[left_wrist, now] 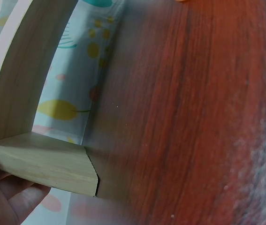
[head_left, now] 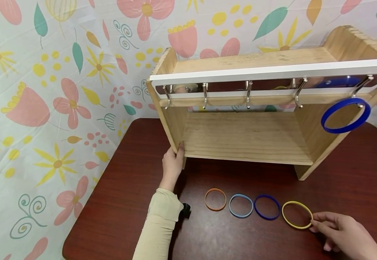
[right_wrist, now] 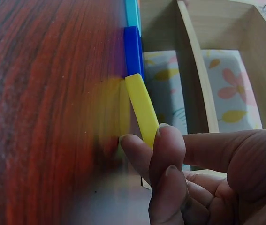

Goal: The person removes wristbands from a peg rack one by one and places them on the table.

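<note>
My right hand [head_left: 341, 231] pinches the near right edge of a yellow silicone wristband [right_wrist: 142, 108] between thumb and fingers. In the right wrist view, that band tilts, its held end off the table. To its left lie a dark blue wristband [right_wrist: 133, 51], a light blue wristband [head_left: 240, 216] and an orange wristband [head_left: 215, 210] in a row. My left hand [head_left: 172, 164] grips the lower left side panel of a wooden shelf [head_left: 247, 135], thumb on the inner face. A wider blue band [head_left: 341, 129] hangs from the shelf's rightmost hook [head_left: 360, 86].
A white rail [head_left: 266, 72] with several metal hooks runs along the shelf's upper front. The shelf stands on a dark red-brown table [head_left: 110, 202]. A flower-patterned cloth [head_left: 87, 90] hangs behind. A small black object [head_left: 185, 210] shows beside my left sleeve.
</note>
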Action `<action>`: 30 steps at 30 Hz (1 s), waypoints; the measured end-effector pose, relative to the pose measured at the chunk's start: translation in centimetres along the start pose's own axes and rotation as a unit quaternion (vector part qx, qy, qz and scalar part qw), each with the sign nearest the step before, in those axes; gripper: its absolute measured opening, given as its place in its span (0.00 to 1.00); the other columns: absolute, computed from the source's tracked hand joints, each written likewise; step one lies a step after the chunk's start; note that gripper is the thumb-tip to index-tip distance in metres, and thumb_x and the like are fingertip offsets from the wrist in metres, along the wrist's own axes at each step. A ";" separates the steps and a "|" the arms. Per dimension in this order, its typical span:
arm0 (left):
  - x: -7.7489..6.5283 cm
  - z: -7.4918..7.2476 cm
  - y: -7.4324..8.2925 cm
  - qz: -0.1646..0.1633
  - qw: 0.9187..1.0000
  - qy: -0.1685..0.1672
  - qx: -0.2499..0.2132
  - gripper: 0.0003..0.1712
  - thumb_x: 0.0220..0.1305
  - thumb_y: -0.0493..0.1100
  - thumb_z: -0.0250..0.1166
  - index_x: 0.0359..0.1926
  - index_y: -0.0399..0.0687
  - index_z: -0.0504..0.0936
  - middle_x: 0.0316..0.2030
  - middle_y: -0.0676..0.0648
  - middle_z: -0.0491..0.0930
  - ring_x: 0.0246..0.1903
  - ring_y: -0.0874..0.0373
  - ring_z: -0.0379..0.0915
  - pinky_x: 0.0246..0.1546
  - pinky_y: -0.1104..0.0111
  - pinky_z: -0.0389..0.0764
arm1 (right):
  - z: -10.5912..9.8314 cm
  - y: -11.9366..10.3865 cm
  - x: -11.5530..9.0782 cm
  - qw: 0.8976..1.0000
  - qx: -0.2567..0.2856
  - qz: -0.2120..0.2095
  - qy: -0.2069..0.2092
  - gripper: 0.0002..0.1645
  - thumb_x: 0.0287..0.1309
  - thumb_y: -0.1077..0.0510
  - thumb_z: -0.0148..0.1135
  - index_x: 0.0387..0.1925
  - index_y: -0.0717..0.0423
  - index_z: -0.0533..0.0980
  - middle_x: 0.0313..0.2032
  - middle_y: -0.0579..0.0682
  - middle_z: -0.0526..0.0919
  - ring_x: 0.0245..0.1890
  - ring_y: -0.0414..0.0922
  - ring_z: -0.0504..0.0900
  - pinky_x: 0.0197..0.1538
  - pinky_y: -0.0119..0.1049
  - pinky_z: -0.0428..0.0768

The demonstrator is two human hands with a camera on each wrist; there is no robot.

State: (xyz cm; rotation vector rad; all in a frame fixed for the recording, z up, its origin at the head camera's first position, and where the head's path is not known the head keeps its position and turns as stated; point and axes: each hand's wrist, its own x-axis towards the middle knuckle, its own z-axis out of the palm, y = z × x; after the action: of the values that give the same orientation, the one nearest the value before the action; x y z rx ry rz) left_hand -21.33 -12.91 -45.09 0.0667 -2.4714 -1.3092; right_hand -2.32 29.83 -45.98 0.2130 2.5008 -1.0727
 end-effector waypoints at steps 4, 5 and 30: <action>0.0 0.0 -0.1 -0.001 1.000 -0.002 -0.001 0.23 0.72 0.60 0.52 0.27 0.50 0.75 0.18 0.51 0.69 0.19 0.54 0.66 0.21 0.63 0.68 | 0.0 0.4 0.0 1.000 0.000 0.004 0.006 0.26 0.69 0.52 0.56 0.56 0.70 0.73 0.26 0.45 0.83 0.19 0.43 0.78 0.24 0.35 0.77; 0.1 0.0 -0.1 -0.001 1.000 -0.002 -0.002 0.23 0.72 0.61 0.52 0.27 0.50 0.75 0.18 0.51 0.69 0.19 0.54 0.65 0.21 0.63 0.68 | -0.1 0.4 0.0 1.000 -0.001 0.007 0.008 0.25 0.69 0.52 0.56 0.56 0.70 0.73 0.26 0.45 0.83 0.19 0.43 0.78 0.24 0.35 0.77; 0.0 0.0 0.1 0.001 1.000 0.005 0.005 0.24 0.72 0.60 0.53 0.26 0.50 0.75 0.18 0.50 0.72 0.19 0.54 0.69 0.21 0.62 0.70 | -0.6 -0.9 -0.6 0.999 0.015 0.018 0.048 0.33 0.72 0.44 0.51 0.60 0.69 0.68 0.24 0.47 0.83 0.20 0.44 0.78 0.26 0.34 0.76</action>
State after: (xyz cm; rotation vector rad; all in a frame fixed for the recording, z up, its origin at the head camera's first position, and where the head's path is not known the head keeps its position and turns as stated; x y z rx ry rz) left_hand -21.34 -12.92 -45.02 0.0735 -2.4688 -1.2921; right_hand -2.21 29.65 -44.71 0.3249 2.5565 -1.1093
